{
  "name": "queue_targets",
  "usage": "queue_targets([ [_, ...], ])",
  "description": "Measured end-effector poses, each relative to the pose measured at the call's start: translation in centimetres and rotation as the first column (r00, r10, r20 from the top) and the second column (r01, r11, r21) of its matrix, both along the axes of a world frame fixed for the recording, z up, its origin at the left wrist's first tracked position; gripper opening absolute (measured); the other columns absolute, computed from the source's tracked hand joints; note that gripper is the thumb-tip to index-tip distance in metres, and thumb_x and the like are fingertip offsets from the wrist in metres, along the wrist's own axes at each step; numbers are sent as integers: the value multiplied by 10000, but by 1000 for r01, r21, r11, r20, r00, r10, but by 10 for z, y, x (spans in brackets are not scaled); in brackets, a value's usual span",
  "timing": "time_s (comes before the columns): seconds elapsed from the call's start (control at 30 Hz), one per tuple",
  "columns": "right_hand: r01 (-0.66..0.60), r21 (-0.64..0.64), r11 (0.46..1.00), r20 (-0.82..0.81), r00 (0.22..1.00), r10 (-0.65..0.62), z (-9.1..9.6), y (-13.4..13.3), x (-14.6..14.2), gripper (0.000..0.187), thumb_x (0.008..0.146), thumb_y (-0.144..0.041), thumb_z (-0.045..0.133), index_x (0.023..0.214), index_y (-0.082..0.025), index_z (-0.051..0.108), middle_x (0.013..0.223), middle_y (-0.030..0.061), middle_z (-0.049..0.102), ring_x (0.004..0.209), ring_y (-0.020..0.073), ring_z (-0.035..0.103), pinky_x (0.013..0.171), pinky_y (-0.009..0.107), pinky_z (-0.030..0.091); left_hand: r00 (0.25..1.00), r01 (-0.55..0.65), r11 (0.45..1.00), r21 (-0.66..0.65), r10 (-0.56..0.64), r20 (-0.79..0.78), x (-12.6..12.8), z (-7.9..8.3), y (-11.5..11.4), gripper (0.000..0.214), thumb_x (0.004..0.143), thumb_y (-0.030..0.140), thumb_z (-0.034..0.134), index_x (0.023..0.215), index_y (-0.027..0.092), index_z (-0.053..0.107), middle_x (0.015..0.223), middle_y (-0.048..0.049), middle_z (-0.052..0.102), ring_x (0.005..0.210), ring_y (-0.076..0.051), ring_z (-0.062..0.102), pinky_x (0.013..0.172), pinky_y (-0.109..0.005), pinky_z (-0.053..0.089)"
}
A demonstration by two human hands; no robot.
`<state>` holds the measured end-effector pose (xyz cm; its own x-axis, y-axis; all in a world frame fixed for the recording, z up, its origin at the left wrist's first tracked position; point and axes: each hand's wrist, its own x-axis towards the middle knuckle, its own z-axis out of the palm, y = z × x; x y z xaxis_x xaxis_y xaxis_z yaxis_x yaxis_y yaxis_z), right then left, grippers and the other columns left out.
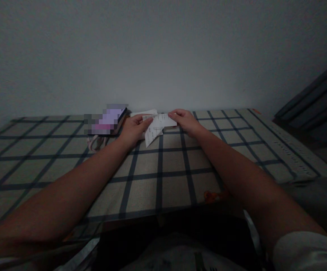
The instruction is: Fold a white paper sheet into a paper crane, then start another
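A folded sheet of white paper [155, 123] with faint printing on it is held between my two hands, just above the checked cloth. One flap of it points down toward me in a sharp corner. My left hand [137, 128] pinches its left side, thumb on top. At its right end my right hand [185, 119] grips the edge between thumb and fingers. Behind my left hand lies another pale sheet [143, 112], partly covered by the folded one. How the folds run underneath is hidden.
A phone [114, 119] with a lit, blurred screen leans at the left, a pale cable or strap [96, 143] beside it. The table's checked cloth [171, 162] reaches to a grey wall [163, 56]. A dark ridged object [315, 94] stands at the far right.
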<state>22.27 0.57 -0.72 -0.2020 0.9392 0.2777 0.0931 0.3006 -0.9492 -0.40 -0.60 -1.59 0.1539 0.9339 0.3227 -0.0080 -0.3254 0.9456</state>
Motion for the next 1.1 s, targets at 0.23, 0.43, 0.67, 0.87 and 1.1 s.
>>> queue_targets([
  [0.23, -6, 60, 998, 76, 997, 1, -2, 0, 2, 253, 807, -401, 712, 831, -151, 682, 732, 8, 634, 653, 116, 534, 609, 251, 402, 999, 42, 997, -70, -40, 32, 0, -2, 2, 467, 734, 558, 797, 950, 148, 738, 852, -71, 764, 691, -174, 674, 617, -264, 510],
  [0.43, -47, 4, 999, 87, 995, 47, -1, -1, 0, 190, 793, -324, 714, 873, -158, 666, 752, 2, 627, 657, 114, 539, 610, 247, 417, 1000, -17, 998, -58, 17, 12, 1, 0, 0, 497, 754, 605, 748, 959, 153, 717, 834, -62, 751, 714, -192, 665, 625, -276, 499],
  [0.67, -86, 57, 995, 135, 988, 77, 8, -13, -11, 178, 802, -344, 687, 805, -167, 671, 756, 4, 639, 720, 128, 549, 672, 252, 442, 927, 28, 974, 227, 60, -371, -3, -2, -3, 442, 869, 571, 643, 998, 173, 788, 868, -54, 760, 793, -209, 653, 672, -272, 470],
  [0.87, -65, 79, 995, 184, 982, 49, 9, -15, -13, 142, 805, -295, 675, 806, -152, 681, 772, 17, 649, 729, 131, 560, 679, 258, 438, 940, 20, 975, 220, 57, -338, -1, 0, -6, 441, 850, 577, 663, 976, 177, 797, 851, -50, 758, 781, -213, 652, 678, -280, 478],
  [1.1, 51, -3, 999, 28, 998, -51, 3, 0, -1, 83, 831, -250, 662, 810, -169, 660, 733, 0, 642, 644, 107, 553, 621, 238, 451, 996, -77, 995, 61, 74, 47, -5, -10, 7, 398, 786, 563, 730, 915, 187, 756, 823, -38, 741, 731, -192, 668, 643, -280, 522],
])
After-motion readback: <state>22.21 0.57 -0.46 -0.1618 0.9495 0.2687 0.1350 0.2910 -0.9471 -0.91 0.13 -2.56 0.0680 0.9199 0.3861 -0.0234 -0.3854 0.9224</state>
